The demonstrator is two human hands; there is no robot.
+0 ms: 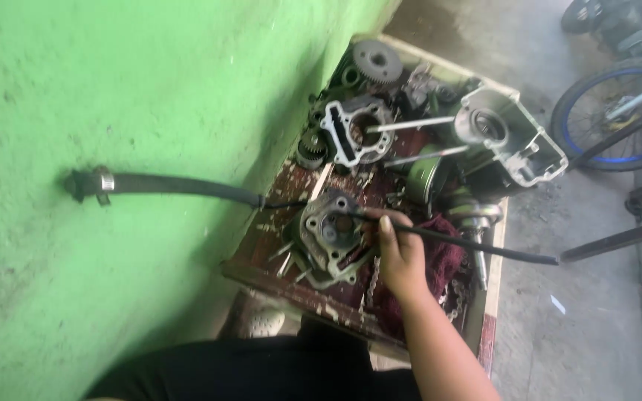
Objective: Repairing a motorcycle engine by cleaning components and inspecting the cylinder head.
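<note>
Right hand (401,256): grips black rod (477,245) | left hand: unseen | tray (495,245): cylinder head (328,230), cylinder (357,130), crankcase (510,137), gear (377,61), red rag (440,256)

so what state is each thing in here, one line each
right hand: closed around the thin black rod, resting by the cylinder head
thin black rod: held, tip reaching into the cylinder head
cylinder head: loose on the wooden tray, port side up
cylinder block: off the engine, lying on other parts
crankcase half: open, inside showing
black hose: hanging along the green wall
left hand: not in view
</note>
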